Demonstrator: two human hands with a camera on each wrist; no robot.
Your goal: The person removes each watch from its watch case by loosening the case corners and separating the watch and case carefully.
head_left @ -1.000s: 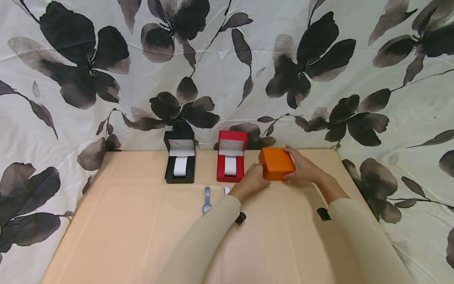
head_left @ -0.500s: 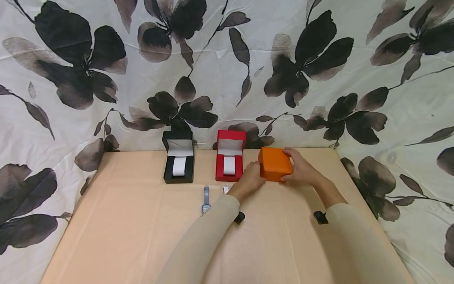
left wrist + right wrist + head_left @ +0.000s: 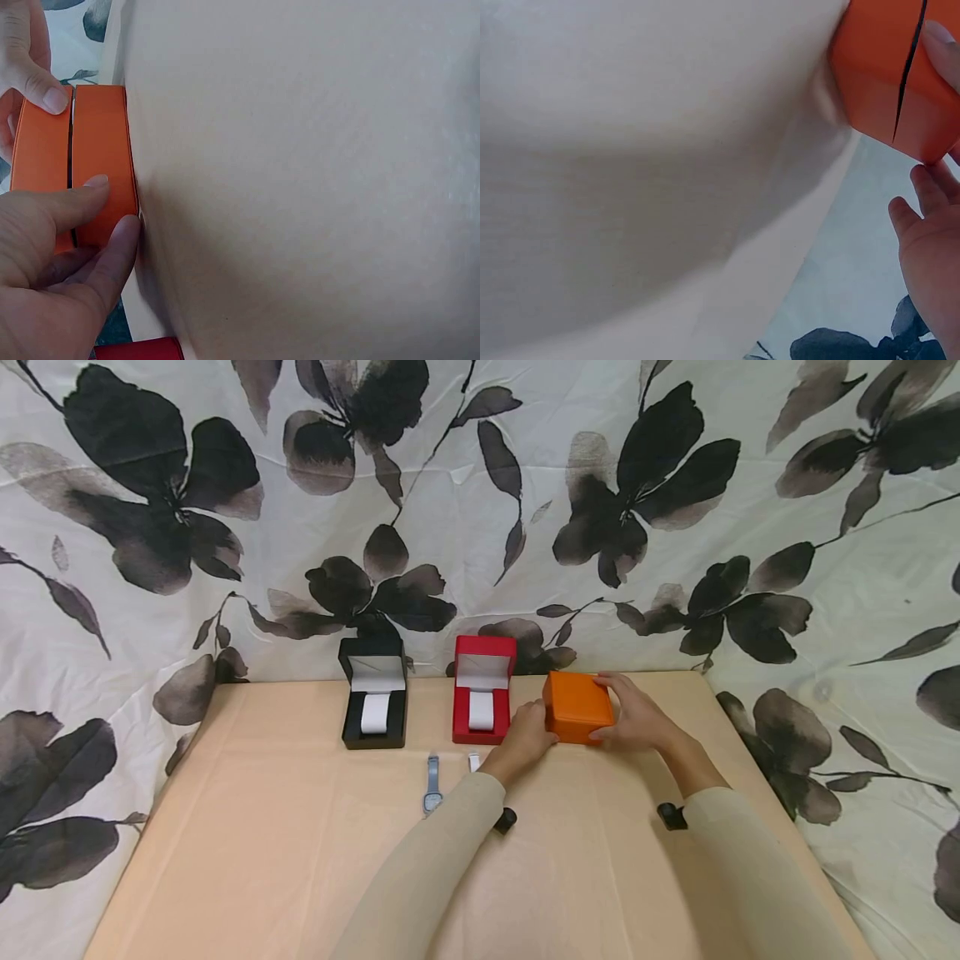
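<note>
Your left hand [image 3: 527,739] and right hand [image 3: 633,717] both grip the shut orange box [image 3: 576,706] (black box [image 3: 372,703] and red box [image 3: 482,702] already open), watch [image 3: 432,783] still unboxed

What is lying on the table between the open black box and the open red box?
Nothing. In the head view only bare peach tablecloth shows between the open black box and the open red box. A grey wristwatch lies nearer the camera, outside that gap.
</note>
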